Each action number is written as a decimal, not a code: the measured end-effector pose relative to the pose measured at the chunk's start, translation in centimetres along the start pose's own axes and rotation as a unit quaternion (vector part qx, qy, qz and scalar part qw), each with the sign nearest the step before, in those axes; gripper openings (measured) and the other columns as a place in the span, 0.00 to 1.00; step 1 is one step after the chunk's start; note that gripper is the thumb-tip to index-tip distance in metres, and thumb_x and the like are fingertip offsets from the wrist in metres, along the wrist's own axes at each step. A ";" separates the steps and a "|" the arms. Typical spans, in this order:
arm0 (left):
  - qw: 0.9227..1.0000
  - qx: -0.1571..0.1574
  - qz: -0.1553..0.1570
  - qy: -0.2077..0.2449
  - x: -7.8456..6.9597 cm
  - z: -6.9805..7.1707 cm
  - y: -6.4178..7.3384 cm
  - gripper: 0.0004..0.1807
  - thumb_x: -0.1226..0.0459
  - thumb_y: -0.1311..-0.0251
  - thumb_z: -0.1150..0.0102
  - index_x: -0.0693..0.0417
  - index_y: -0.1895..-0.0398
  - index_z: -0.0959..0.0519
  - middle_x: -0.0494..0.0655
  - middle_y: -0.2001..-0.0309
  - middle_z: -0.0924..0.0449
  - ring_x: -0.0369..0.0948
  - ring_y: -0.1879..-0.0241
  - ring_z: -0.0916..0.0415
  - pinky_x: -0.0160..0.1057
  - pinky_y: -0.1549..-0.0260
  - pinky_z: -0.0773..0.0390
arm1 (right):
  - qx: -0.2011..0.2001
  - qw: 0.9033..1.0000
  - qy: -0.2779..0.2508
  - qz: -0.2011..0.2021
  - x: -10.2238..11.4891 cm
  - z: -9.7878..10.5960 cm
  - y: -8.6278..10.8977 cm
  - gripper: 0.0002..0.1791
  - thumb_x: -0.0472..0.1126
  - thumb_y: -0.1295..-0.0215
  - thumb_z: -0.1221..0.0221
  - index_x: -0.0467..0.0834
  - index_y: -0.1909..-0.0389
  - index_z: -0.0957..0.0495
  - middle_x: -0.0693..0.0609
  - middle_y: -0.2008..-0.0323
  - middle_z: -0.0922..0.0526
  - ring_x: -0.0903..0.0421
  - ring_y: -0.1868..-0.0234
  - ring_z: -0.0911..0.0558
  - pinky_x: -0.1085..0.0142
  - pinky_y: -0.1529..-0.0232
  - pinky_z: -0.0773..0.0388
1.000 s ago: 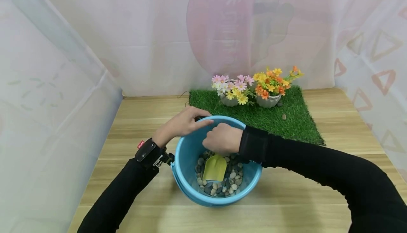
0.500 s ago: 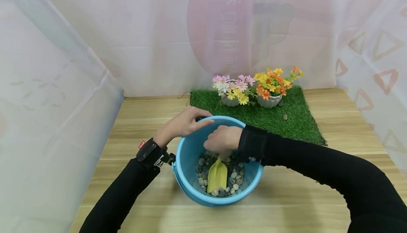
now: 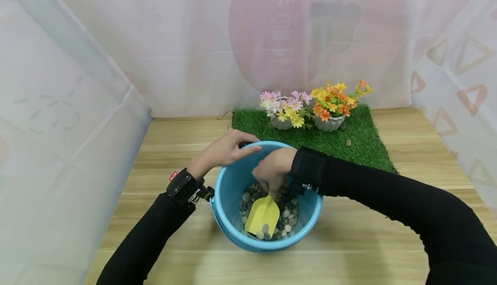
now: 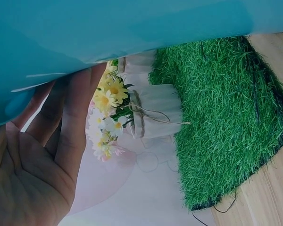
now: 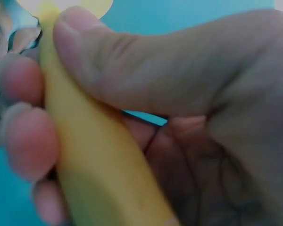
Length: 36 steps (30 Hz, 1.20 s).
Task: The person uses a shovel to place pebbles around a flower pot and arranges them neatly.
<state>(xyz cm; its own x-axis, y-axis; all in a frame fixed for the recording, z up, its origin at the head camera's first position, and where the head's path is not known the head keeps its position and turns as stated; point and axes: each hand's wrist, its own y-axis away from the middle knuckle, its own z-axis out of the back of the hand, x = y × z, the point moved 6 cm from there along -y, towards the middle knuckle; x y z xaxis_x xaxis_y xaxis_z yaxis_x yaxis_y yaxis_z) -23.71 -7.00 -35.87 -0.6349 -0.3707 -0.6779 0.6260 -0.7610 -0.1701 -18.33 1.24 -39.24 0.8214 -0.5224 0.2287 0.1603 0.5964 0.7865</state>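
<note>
A light blue bucket (image 3: 235, 177) stands on the table with grey, black and white pebbles (image 3: 289, 218) in its bottom. My left hand (image 3: 223, 149) grips the far left rim, thumb inside; the left wrist view shows its fingers against the outer wall. Down inside the bucket, my right hand (image 3: 275, 167) holds a small yellow shovel (image 3: 261, 213). Its handle (image 5: 99, 150) lies between the thumb and curled fingers in the right wrist view. The blade points toward the near left wall, and a few pebbles (image 3: 265, 229) lie at its front edge.
Behind the bucket lies an artificial grass mat (image 3: 361, 147). Two pots stand on it, one with pink, white and yellow flowers (image 3: 287, 107), one with orange and yellow flowers (image 3: 335, 101). A loose pebble (image 3: 348, 142) sits on the mat. Printed cloth (image 3: 186, 60) walls the table.
My right hand has worked the shovel about in the pebbles: the blade went nearer and turned on edge, then flattened and swung left with pebbles on its tip. The left hand stays put.
</note>
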 end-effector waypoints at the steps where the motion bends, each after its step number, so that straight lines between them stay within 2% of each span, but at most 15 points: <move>1: 1.000 -0.001 0.000 0.001 0.0 0.0 0.0 0.12 0.52 0.34 0.51 0.41 0.56 0.20 0.37 0.79 0.24 0.36 0.88 0.42 0.36 0.82 0.34 | 0.011 1.000 -0.009 0.005 -0.3 -0.2 -0.3 0.15 0.47 0.39 0.40 0.47 0.83 0.18 0.56 0.85 0.22 0.57 0.82 0.25 0.69 0.81 0.35; 6: 1.000 -0.003 0.005 0.004 0.1 -0.1 0.0 0.12 0.52 0.34 0.51 0.40 0.56 0.20 0.37 0.81 0.27 0.36 0.89 0.42 0.36 0.83 0.34 | 0.026 0.999 -0.025 0.020 -1.3 -0.9 -1.4 0.16 0.48 0.38 0.40 0.50 0.84 0.17 0.57 0.84 0.21 0.58 0.80 0.22 0.69 0.80 0.31; 13: 1.000 -0.001 0.013 0.008 0.1 0.0 0.0 0.11 0.52 0.34 0.51 0.38 0.56 0.20 0.35 0.82 0.27 0.36 0.89 0.43 0.36 0.82 0.34 | 0.002 0.998 -0.045 0.040 0.7 0.8 2.4 0.17 0.44 0.36 0.43 0.49 0.84 0.19 0.52 0.80 0.19 0.51 0.76 0.21 0.68 0.77 0.31; 18: 1.000 0.000 0.011 0.011 0.2 0.0 0.0 0.11 0.51 0.34 0.52 0.38 0.56 0.20 0.36 0.78 0.23 0.36 0.89 0.42 0.36 0.82 0.34 | 0.000 0.996 -0.058 0.066 0.6 1.1 3.0 0.17 0.44 0.34 0.44 0.52 0.83 0.18 0.53 0.81 0.19 0.50 0.76 0.21 0.67 0.76 0.30; 24: 1.000 0.004 0.016 0.018 0.1 0.0 0.0 0.12 0.51 0.33 0.52 0.38 0.56 0.20 0.33 0.73 0.21 0.36 0.87 0.39 0.36 0.80 0.31 | -0.007 0.993 -0.062 0.098 -0.7 0.7 2.4 0.16 0.48 0.35 0.44 0.54 0.83 0.19 0.56 0.82 0.21 0.56 0.81 0.22 0.67 0.77 0.29; 29: 1.000 0.009 0.019 0.021 0.1 -0.1 0.0 0.12 0.51 0.33 0.52 0.39 0.56 0.20 0.37 0.71 0.20 0.36 0.85 0.36 0.37 0.79 0.31 | -0.022 0.990 -0.087 0.112 0.0 1.3 4.7 0.17 0.46 0.34 0.45 0.52 0.84 0.20 0.54 0.81 0.21 0.51 0.79 0.22 0.65 0.77 0.29; 36: 0.999 0.012 0.020 0.037 0.1 -0.2 0.1 0.14 0.52 0.33 0.52 0.44 0.55 0.19 0.40 0.68 0.19 0.34 0.81 0.29 0.38 0.76 0.28 | -0.045 0.982 -0.114 0.146 0.1 1.3 6.9 0.15 0.45 0.32 0.47 0.54 0.79 0.19 0.55 0.80 0.21 0.56 0.81 0.24 0.66 0.75 0.27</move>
<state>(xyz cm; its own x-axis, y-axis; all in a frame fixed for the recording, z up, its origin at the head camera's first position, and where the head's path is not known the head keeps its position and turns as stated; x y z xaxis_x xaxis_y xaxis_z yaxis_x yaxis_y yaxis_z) -23.67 -7.00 -36.12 -0.5745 -0.3608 -0.7347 0.6386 -0.7591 -0.1266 -17.86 4.55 -33.05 0.6970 -0.4387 0.5672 -0.0064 0.7872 0.6167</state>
